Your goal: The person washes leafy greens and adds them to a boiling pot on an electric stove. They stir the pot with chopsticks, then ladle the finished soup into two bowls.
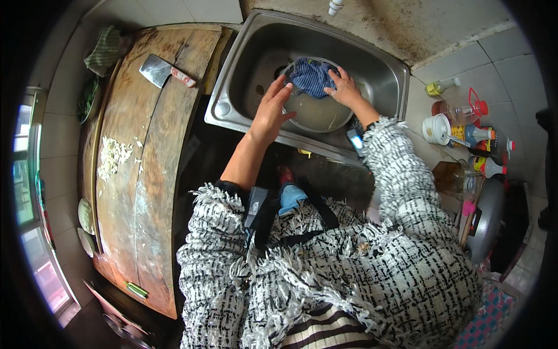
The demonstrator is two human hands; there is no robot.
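A stainless steel sink (377,56) lies before me with a round basin (324,129) of cloudy water in it. A blue striped cloth (313,78) rests partly in the water against the basin's far side. My left hand (273,107) is over the basin's left rim, fingers spread, with nothing in it. My right hand (345,89) is at the cloth's right edge with its fingers apart; its fingertips are at or just over the cloth, and I cannot tell whether they touch it.
On the left, a wooden board (161,131) holds a cleaver (157,71), chopped pale vegetable (114,157) and green stalk pieces (136,289). Bottles (466,112) and a white tub (436,129) stand to the sink's right. A dark pan or lid (486,222) is at far right.
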